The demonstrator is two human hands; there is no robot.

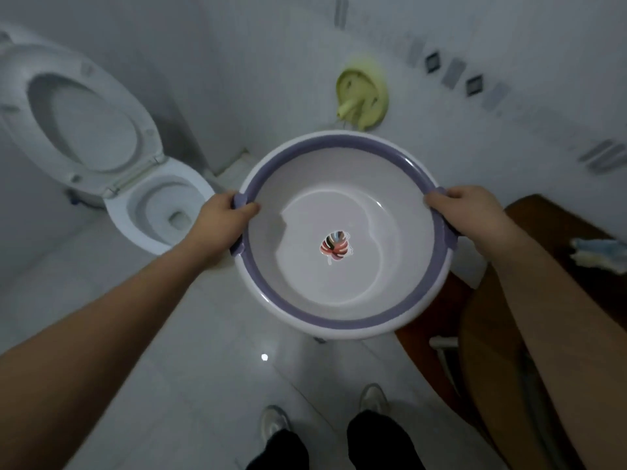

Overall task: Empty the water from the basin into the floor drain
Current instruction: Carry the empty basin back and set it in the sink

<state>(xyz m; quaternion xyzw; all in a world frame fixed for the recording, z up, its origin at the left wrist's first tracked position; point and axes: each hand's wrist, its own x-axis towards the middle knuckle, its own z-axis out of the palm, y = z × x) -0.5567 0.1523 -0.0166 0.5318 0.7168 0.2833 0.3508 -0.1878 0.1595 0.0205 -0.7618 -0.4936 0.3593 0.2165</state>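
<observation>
A round white basin (342,310) with a purple rim band hangs level in front of me, above the tiled floor. Shallow clear water lies in its bottom over a striped leaf picture (335,250). My left hand (222,218) grips the purple handle on the basin's left edge, thumb inside the rim. My right hand (464,212) grips the handle on the right edge the same way. No floor drain shows in the head view; the basin hides the floor under it.
A white toilet (159,212) with its lid up stands at the left. A yellow-green plastic item (361,96) leans against the far wall. Brown wooden furniture (488,334) fills the right side. My two shoes (274,420) stand on glossy white tiles.
</observation>
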